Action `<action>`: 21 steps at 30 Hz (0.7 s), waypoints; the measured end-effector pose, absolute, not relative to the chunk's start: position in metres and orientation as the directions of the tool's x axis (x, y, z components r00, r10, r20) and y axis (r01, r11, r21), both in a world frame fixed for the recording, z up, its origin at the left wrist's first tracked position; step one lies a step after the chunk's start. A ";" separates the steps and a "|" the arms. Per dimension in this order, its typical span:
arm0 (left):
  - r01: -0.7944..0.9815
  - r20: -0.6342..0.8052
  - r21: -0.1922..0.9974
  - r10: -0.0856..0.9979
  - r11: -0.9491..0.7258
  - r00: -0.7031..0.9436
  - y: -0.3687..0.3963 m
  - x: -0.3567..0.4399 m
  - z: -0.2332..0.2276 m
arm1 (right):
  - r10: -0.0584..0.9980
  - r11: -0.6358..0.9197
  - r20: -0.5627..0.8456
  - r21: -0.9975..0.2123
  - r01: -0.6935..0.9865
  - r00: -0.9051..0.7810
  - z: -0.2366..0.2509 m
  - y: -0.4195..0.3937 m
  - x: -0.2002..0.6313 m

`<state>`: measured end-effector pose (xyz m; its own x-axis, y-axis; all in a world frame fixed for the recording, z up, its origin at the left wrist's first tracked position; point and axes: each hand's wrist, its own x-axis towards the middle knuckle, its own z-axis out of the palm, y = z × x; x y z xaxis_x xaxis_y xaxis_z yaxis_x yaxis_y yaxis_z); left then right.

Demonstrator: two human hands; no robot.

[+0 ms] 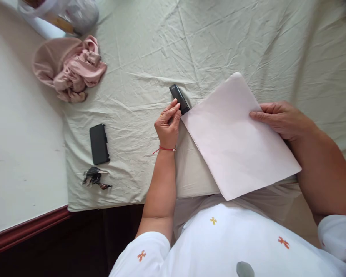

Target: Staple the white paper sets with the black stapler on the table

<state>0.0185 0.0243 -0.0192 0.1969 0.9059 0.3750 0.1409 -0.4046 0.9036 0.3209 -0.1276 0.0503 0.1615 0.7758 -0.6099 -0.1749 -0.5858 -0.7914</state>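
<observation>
Around my work area I see a flat black phone (99,144) at centre left, a bunch of keys (94,178) just below it, a crumpled pink cloth (70,68) at upper left, and a plastic bag (64,14) at the top-left corner. All lie well clear of my hands, on a wrinkled pale green sheet (219,42).

The stack of paper (235,136) is smooth, white and rectangular, sitting right of centre and turned diamond-wise. The black stapler (179,98) is a slim, hard bar just left of the paper's upper-left edge; its long axis runs from upper left to lower right, under that edge.

My left hand (168,125) has fingers curled together, clamped on the stapler. My right hand (278,117) presses flat on the paper's right corner, fingers together.
</observation>
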 end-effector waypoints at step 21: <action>-0.182 0.040 0.983 0.999 -0.033 0.032 0.010 0.024 0.005 | 0.872 -0.374 -0.441 -0.880 -0.293 0.212 0.048 -0.134 0.317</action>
